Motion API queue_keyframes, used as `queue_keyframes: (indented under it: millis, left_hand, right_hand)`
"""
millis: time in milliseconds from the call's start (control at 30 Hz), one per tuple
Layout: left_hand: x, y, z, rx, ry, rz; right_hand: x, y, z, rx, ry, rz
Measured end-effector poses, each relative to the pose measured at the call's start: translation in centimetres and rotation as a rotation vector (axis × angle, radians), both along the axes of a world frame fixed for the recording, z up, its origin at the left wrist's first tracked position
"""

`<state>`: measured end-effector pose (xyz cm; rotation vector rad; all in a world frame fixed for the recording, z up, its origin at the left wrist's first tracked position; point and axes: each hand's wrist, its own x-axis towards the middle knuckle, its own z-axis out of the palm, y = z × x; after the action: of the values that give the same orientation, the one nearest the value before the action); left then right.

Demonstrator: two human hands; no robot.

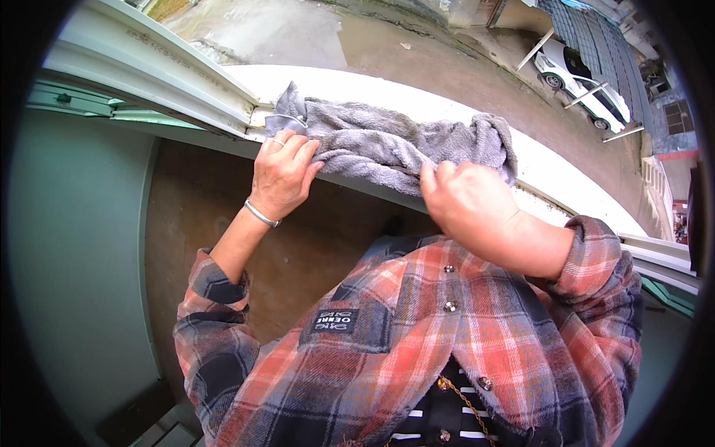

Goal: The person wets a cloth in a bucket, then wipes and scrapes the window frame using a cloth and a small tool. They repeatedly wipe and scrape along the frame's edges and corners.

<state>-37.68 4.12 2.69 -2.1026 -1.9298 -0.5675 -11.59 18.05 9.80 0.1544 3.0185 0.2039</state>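
Note:
A damp-looking grey plush cloth lies bunched lengthwise along the white window sill. Its left end is gripped by my left hand, close to where the window frame meets the sill. Dark stains show along the folds of the fabric. Farther right, my right hand pinches the cloth's near edge between thumb and fingers. The right end of the cloth is folded over and rests beyond my right hand. Part of the sill and its track is hidden under the fabric.
White window frame rails rise at the left, with a green-tinted pane edge below. Outside lies a wet concrete yard with a parked white car. A pale green wall and brown floor are inside.

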Motion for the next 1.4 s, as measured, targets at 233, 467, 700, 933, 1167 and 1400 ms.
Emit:
queue_keyframes:
  millis: [233, 467, 700, 933, 1167, 1400]
  left_hand:
    - [0.2, 0.8, -1.5, 0.173, -0.150, 0.091]
    - [-0.2, 2.7, -1.7, 0.206, -0.452, 0.288]
    - [0.5, 12.3, 9.0, 0.212, -1.278, -0.011]
    - [1.4, 15.0, 15.3, 0.259, 0.060, -0.099]
    - [-3.9, 11.4, 11.6, 0.160, -0.119, -0.167]
    - [-3.8, 7.8, 6.4, 0.144, -0.145, 0.098]
  right_hand:
    - [-4.3, -1.2, -3.0, 0.294, 0.114, 0.179]
    - [-7.4, 0.9, -5.6, -0.157, 0.354, 0.089]
    - [-3.9, 4.5, -7.4, -1.224, 1.349, -0.748]
    - [5.3, 3.9, -3.7, -1.161, 1.315, -0.558]
    - [2.7, 3.5, -2.2, -0.700, 0.940, -0.435]
    - [-3.1, 5.4, -6.4, -0.511, 0.707, -0.298]
